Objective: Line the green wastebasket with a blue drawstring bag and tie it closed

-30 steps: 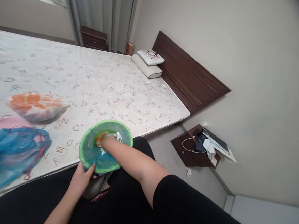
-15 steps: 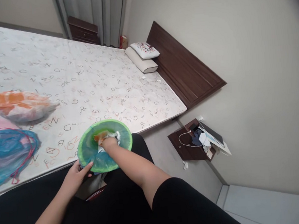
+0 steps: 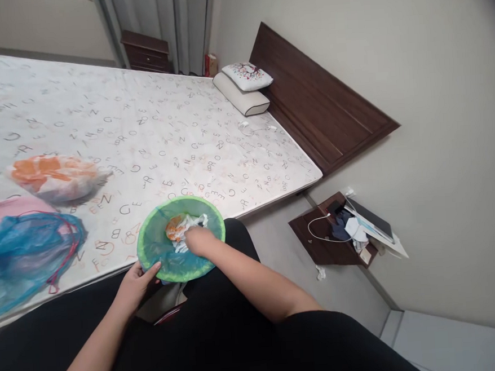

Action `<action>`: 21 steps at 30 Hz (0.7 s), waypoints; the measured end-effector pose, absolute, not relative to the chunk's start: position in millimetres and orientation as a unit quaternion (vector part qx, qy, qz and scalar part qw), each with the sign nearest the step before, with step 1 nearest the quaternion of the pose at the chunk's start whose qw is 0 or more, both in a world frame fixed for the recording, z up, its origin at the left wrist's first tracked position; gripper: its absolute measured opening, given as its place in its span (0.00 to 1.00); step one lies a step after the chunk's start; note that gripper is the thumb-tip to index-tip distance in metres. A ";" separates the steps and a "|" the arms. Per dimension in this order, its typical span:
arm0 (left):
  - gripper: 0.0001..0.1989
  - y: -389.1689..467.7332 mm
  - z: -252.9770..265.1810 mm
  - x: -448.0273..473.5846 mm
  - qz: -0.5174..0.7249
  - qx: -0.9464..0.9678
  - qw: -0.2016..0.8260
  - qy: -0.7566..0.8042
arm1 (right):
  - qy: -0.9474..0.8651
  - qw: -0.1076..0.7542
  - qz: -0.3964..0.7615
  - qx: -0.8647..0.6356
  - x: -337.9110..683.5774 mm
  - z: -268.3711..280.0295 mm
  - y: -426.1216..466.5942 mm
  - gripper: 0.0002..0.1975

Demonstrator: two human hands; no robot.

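The green bin (image 3: 159,254) sits at the bed (image 3: 151,136) edge, against the person's lap. The left hand (image 3: 138,281) grips its near rim. The right hand (image 3: 198,241) reaches inside, fingers closed on white and orange trash (image 3: 178,227).

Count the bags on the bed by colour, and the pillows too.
Blue mesh bag: 1
Orange and white bag: 1
Green-rimmed mesh bag, its rim under the left hand, the right hand inside it: 1
Pillows: 2
Total: 5
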State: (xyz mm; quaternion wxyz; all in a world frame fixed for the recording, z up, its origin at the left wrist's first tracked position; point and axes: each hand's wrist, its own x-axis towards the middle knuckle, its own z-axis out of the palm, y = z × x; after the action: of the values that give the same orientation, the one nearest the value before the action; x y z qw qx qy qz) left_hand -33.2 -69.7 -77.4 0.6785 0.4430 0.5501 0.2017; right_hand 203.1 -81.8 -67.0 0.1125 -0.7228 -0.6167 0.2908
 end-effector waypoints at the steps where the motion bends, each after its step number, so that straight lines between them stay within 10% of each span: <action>1: 0.36 -69.8 -77.8 -35.2 0.205 0.452 0.670 0.552 | -0.620 0.124 0.274 -0.724 210.9 -58.6 -95.4 0.11; 6: 0.34 -69.4 -89.5 -46.3 0.249 0.521 0.560 0.595 | -0.516 0.258 0.113 -0.809 257.2 -41.5 -155.7 0.19; 11: 0.28 -70.9 -90.3 -34.2 0.335 0.399 0.589 0.618 | -0.350 0.350 0.296 -0.817 281.9 -64.1 -166.5 0.31; 16: 0.23 -83.0 -75.7 -17.2 0.161 0.354 0.707 0.591 | -0.337 0.380 0.345 -0.789 284.2 -72.2 -162.7 0.29; 21: 0.20 -76.1 -69.1 -30.1 0.284 0.383 0.600 0.642 | -0.342 0.396 0.354 -0.775 282.3 -74.6 -162.7 0.16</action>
State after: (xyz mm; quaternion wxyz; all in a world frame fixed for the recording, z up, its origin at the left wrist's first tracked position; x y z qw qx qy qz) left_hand -30.1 -76.1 -69.1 0.6003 0.3830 0.6421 0.2840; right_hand 282.3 -162.7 -74.6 0.3958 -0.7750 -0.3423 0.3544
